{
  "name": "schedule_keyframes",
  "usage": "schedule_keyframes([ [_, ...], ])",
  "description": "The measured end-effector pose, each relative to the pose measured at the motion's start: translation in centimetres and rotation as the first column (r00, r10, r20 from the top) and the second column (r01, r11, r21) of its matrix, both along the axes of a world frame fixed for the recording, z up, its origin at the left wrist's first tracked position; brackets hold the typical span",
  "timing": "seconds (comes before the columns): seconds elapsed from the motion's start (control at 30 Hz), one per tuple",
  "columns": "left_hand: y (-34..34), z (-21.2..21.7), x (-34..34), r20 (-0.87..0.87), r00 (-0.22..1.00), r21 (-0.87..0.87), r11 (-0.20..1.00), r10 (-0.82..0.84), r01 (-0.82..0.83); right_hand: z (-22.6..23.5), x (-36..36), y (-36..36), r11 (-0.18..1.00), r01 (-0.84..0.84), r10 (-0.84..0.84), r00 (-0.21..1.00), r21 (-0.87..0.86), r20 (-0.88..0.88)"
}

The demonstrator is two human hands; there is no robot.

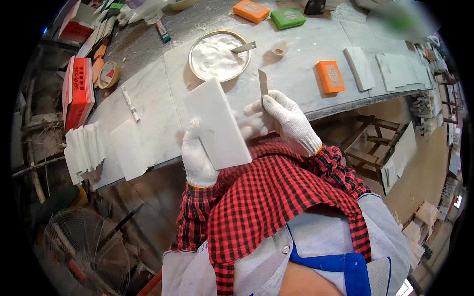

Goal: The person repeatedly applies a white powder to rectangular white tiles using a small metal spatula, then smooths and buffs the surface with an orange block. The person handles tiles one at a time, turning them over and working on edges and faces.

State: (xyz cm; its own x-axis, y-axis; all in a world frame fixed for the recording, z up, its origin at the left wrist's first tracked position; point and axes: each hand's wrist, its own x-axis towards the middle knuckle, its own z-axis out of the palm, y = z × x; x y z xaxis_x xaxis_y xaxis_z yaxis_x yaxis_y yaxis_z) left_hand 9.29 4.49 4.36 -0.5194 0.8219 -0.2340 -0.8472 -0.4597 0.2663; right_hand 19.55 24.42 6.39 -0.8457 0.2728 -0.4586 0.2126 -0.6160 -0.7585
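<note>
White slab held up at the bench's near edge, metal blade pinched beside it

Head view: The white slab [216, 118] was in the left hand [198, 155], tilted, in front of the bench's [155, 106] near edge, left of the middle. The metal blade [263, 83] stood in the right hand [291, 121], tip up, just beside the slab and apart from it. Farther in toward the bench's far edge sat a round tin [190, 60] of white paste [212, 56], a spatula [244, 48] leaning in it. An orange block [330, 76] lay by the near edge, to the right.

Handling well, as I judged it, asked for a firm hold on the slab's side, its broad face left free; a low blade angle, light even pressure, and strokes directed away from the gloved thumb. A corner of the blade could have scratched the face.

The left thumb lay over the slab's left side, the grip closed about that edge; the fingers behind were hidden. The right thumb and forefinger pinched the blade's lower end, pressed together with only its thickness between. The remaining right fingers were loosely bent toward the slab, blurred; whether they touched it I could not tell.
</note>
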Motion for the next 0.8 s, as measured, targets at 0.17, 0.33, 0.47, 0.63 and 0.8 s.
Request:
schedule_keyframes([
  [0.17, 4.3, 2.5, 1.6, 0.042, 0.994, 0.019, 0.994, -0.104, 0.104, 1.0, 2.3, 3.0, 0.893, 0.066, -0.093, 0.995, 0.445, 0.040],
  [0.33, 6.7, 0.6, 2.9, 0.032, 0.962, -0.047, 0.961, -0.271, 0.273, 1.9, 4.8, 5.1, 0.853, 0.049, -0.134, 0.983, 0.519, 0.127],
  [0.47, 8.0, 0.8, 3.5, 0.031, 0.936, -0.158, 0.923, -0.349, 0.350, 1.1, 5.7, 4.9, 0.858, 0.135, -0.169, 0.985, 0.496, 0.024],
  [0.63, 9.2, 1.1, 3.7, 0.057, 0.917, -0.202, 0.895, -0.394, 0.397, -0.8, 6.1, 5.1, 0.835, 0.211, -0.221, 0.974, 0.509, -0.040],
  [0.8, 9.8, 0.4, 3.8, 0.110, 0.902, -0.154, 0.889, -0.418, 0.431, -1.9, 6.2, 5.5, 0.619, 0.271, -0.228, 0.960, 0.737, -0.161],
])
